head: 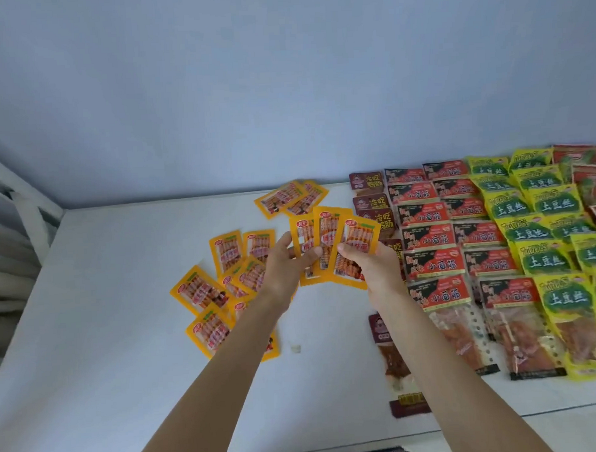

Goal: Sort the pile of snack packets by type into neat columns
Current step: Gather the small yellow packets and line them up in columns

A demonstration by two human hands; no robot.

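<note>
The white tabletop [89,337] carries everything, and most of the sorting looks done. Right of the fan of orange packets [331,248] held at the middle, finished columns run from the wall toward the near edge: yellow-green packets [544,259] farthest right, with a few red ones [592,185] beyond them at the frame edge, then two columns of red-and-black packets [431,264], then a column of brown packets [375,219] just beside the fan and partly hidden by the right forearm. Left of the fan lies a loose, overlapping pile of orange packets [220,287], and a loose pair [290,198] lies behind it, near the wall; these appear to be all that is left. The left hand [288,264] and right hand [370,260] both pinch the fan, fingers curled round its lower edges, thumbs on its front.
</note>
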